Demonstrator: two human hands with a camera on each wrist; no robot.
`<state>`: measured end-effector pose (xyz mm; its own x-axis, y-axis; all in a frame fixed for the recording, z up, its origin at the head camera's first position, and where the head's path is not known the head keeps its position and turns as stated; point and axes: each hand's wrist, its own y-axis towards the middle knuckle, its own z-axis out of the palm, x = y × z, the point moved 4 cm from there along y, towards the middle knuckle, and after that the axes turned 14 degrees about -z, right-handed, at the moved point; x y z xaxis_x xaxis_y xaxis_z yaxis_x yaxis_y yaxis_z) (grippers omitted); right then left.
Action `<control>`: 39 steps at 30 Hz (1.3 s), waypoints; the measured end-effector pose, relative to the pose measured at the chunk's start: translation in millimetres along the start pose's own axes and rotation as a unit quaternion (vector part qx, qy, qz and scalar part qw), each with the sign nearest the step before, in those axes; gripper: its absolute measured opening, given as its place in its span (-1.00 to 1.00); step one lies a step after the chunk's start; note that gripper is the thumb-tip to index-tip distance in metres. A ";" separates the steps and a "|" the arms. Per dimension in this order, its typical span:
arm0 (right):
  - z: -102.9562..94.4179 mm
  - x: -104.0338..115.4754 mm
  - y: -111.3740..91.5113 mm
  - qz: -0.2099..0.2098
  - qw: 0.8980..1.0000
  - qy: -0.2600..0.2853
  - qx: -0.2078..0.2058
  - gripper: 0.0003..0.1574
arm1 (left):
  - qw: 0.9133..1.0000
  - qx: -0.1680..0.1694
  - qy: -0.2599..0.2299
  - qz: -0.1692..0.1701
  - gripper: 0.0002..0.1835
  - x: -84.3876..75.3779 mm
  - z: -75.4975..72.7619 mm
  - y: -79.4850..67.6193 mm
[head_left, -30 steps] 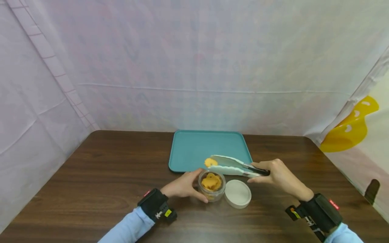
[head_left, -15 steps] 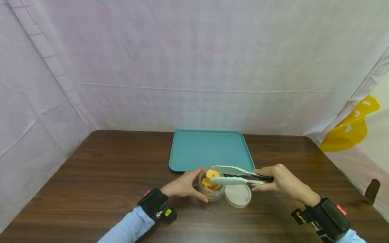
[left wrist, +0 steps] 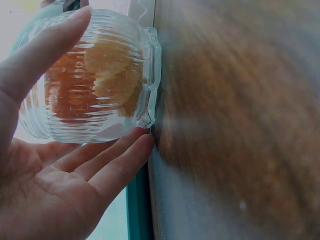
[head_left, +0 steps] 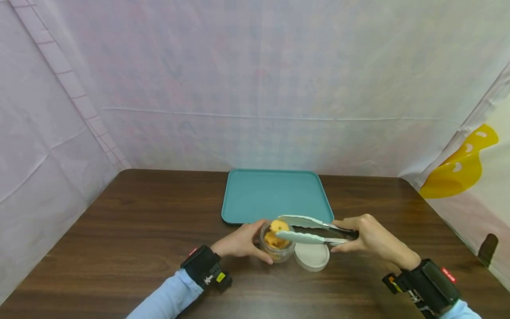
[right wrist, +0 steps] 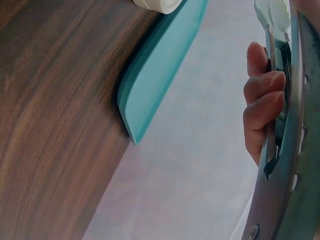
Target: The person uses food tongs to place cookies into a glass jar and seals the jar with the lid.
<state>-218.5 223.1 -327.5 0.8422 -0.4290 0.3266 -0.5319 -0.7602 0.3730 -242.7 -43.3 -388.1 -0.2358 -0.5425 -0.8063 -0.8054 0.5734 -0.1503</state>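
Note:
My left hand (head_left: 243, 241) holds a small ribbed glass jar (head_left: 279, 256) from its left side, thumb in front and fingers behind. Orange-yellow flower-shaped cookies (left wrist: 117, 65) fill much of it, seen through the glass in the left wrist view. With my right hand (head_left: 368, 237) I grip a pair of tongs (head_left: 308, 238) with pale green tips and metal arms, fingers curled round one arm in the right wrist view. The tips are apart over the jar's mouth. One cookie (head_left: 279, 226) lies between them; whether they pinch it I cannot tell.
A white round lid (head_left: 312, 258) lies on the table just right of the jar, partly under the tongs. Behind the jar is a teal tray (head_left: 275, 195), near the far edge of the brown wooden table (head_left: 159, 212). Pale cloth hangs behind the table.
The tongs, which held a cookie above the tray's near edge, have come toward me and right, to the jar's mouth, and their tips have spread. My left hand and the jar stay put.

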 end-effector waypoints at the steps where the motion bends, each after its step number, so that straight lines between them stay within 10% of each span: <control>1: 0.1 0.1 0.1 -0.001 1.000 -0.001 0.001 -0.24 | 1.000 0.000 0.000 0.000 -0.16 -0.2 -0.2 -0.1; 20: 0.4 -1.1 1.3 -0.001 0.999 -0.039 -0.016 -0.15 | 1.000 0.007 -0.011 0.003 -0.19 -0.2 -1.3 2.2; 30: -14.7 -14.4 -8.8 0.090 0.986 -0.094 -0.107 -0.17 | 1.000 0.003 -0.008 -0.003 -0.18 0.1 -2.0 2.5; 39: -28.0 -52.4 -35.9 0.223 0.953 -0.168 -0.121 -0.35 | 1.000 0.005 -0.008 0.001 -0.20 1.3 -0.6 1.8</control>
<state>-245.9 286.5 -333.7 0.4868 -0.8457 0.2186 -0.8138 -0.3482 0.4653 -244.8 -43.4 -389.1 -0.2283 -0.5310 -0.8160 -0.7999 0.5801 -0.1537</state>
